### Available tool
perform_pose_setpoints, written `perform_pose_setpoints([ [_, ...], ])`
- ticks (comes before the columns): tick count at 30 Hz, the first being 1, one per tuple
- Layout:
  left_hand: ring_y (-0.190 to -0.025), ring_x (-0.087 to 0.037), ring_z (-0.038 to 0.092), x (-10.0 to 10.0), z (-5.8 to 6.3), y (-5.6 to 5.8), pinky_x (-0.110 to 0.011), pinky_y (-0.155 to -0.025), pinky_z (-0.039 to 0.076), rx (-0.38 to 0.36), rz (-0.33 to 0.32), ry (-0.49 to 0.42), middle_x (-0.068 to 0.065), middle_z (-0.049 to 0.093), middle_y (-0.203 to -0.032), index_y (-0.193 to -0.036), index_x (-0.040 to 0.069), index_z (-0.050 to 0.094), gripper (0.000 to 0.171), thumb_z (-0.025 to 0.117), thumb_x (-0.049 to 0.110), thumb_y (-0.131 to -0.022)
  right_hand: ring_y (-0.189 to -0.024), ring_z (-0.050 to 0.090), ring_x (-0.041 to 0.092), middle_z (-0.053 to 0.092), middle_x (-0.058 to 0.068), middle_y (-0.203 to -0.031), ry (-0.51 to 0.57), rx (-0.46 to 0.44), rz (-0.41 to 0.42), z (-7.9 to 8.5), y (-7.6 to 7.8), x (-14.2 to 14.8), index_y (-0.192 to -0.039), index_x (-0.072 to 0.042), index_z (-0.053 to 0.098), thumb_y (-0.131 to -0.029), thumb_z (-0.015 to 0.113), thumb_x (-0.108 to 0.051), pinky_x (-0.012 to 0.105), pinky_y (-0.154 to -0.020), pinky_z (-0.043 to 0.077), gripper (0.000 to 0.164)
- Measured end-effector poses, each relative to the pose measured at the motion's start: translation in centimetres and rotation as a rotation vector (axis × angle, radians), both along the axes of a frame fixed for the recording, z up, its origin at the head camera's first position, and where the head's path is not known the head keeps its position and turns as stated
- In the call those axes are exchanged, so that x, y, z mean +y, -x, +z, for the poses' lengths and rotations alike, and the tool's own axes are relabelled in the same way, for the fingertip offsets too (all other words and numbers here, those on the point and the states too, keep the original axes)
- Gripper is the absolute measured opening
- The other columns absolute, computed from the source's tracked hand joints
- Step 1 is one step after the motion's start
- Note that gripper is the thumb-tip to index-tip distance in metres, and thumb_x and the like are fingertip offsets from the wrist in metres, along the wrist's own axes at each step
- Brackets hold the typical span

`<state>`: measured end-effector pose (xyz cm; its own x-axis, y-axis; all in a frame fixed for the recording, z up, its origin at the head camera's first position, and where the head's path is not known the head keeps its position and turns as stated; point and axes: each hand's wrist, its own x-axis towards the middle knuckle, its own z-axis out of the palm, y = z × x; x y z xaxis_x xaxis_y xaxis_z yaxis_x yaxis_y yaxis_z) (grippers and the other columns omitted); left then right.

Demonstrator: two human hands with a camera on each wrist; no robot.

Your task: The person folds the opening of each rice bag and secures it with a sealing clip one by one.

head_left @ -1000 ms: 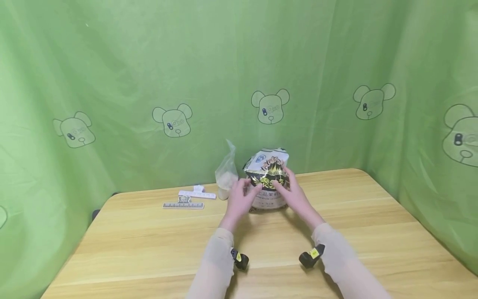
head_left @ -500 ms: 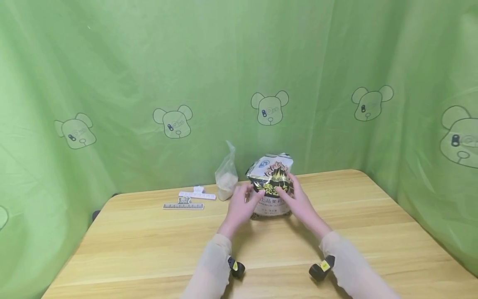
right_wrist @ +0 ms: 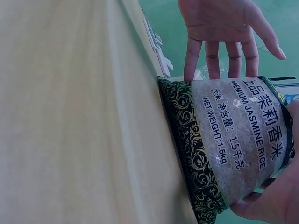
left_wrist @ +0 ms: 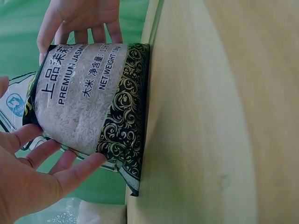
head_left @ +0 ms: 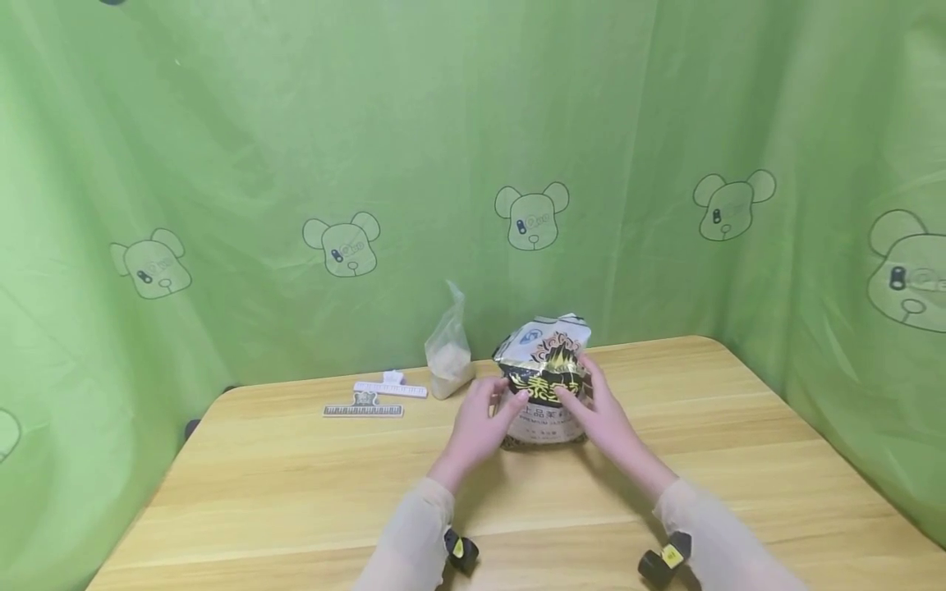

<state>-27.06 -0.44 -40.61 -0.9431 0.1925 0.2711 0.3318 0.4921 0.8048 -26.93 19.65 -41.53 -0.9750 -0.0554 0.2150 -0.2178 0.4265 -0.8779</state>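
A plump bag of jasmine rice [head_left: 548,361], black and white with a clear front, stands upright on the wooden table [head_left: 296,492] in the head view. My left hand [head_left: 479,425] holds its left side, thumb toward the front. On the right side my right hand [head_left: 608,419] grips it, with the thumb over the front and the other fingers partly hidden behind. In the left wrist view, the rice bag [left_wrist: 77,109] has my left fingers [left_wrist: 77,175] against its side. The right wrist view shows the bag's [right_wrist: 229,130] patterned base touching the tabletop.
Left of the rice bag stands a small clear plastic bag [head_left: 449,369] with pale contents and a twisted top. Further left lie a white clip [head_left: 392,388] and a dark clip [head_left: 364,409] with piano-key patterns. A green curtain [head_left: 414,123] hangs behind the table.
The rice bag and both hands have moved toward me and slightly right across the table. The clips and the small clear bag stay in place.
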Motion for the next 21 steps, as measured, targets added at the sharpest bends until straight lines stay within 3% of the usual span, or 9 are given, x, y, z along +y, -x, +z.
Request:
perform_pose_setpoints([
  [8,-0.109,-0.020,0.052,0.1,0.1,-1.3,-0.039,-0.094,0.044,-0.029,-0.030,-0.014,-0.004,0.049,-0.123,-0.122,0.013,0.049,0.061,0.048,0.059,-0.082,-0.131,0.022,0.044,0.011,0.017,-0.149,-0.037,0.006,0.000,0.0,-1.4,0.6,-0.144,-0.019,0.002,-0.087,0.047,-0.050,0.058,-0.102,0.025,0.079],
  [21,-0.108,-0.021,0.053,-0.1,0.2,-2.7,-0.041,-0.093,0.045,-0.012,-0.088,-0.014,-0.006,0.049,-0.120,-0.121,0.012,0.049,0.057,0.048,0.056,-0.084,-0.129,0.028,0.043,0.019,0.022,-0.146,-0.063,0.029,0.005,0.2,-3.1,1.0,-0.143,-0.012,0.005,-0.088,0.047,-0.045,0.056,-0.101,0.030,0.077],
])
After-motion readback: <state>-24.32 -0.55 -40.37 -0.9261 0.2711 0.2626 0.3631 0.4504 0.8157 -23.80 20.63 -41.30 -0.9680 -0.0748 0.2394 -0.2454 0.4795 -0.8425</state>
